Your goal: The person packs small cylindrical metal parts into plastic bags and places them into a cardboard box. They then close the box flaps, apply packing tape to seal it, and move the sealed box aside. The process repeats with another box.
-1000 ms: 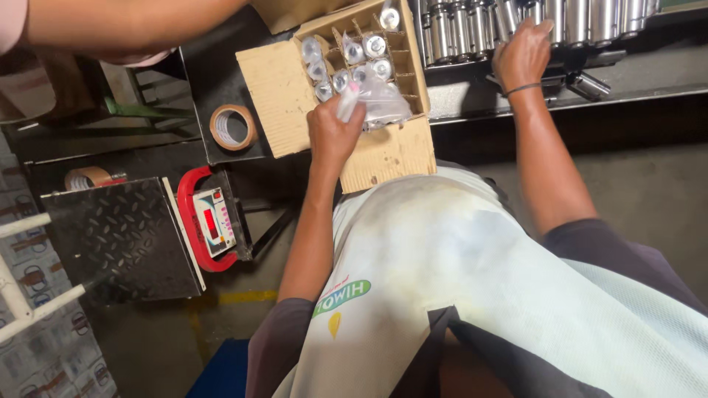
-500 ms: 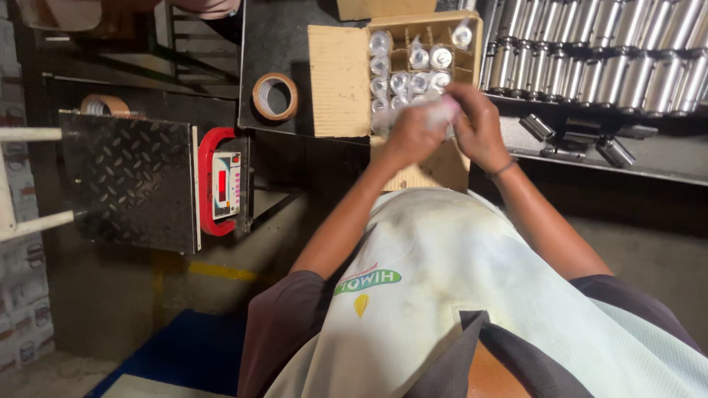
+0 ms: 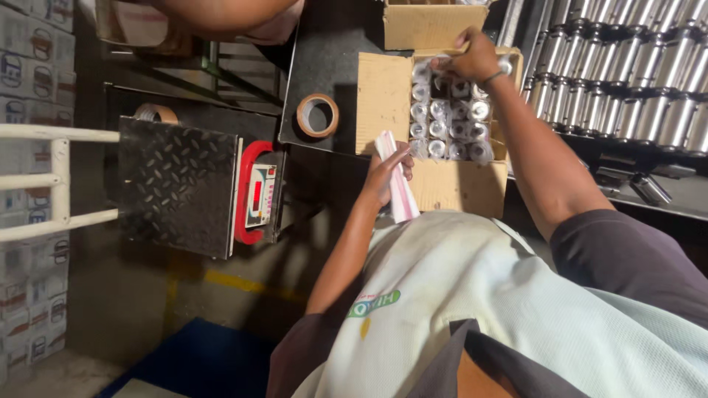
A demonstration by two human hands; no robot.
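Head view. The left hand [image 3: 385, 177] is closed around a thin stack of white and pink flat sheets [image 3: 398, 184], fingers curled over the upper end, the stack hanging down past the near wall of the open cardboard box [image 3: 383, 96]. The hand sits just outside the box, at its near left corner.

The right hand [image 3: 472, 55] is reached to the far side of the same box, fingers bent down and pinched narrowly on one of the plastic-wrapped cylindrical items [image 3: 450, 110] in the far row; what exactly is between the fingertips cannot be told. A thin band circles that wrist.

The box stands on a dark table [image 3: 324, 59], close to its near edge, flaps folded outward. It is filled with upright cylinders in rows, each wrapped in clear film, round silver tops facing up. The rows look tightly packed, touching one another.

A roll of brown tape [image 3: 318, 115] lies flat on the table just left of the box, apart from it. A second, smaller carton [image 3: 424, 26] stands at the table's far edge, beyond the box. To the right, a rack holds rows of bare metal cylinders [image 3: 627, 66]. Left of the table, lower down, stands a platform scale [image 3: 181, 188] with a red-framed display [image 3: 259, 193]. Another person's arm [image 3: 221, 15] crosses the upper left.
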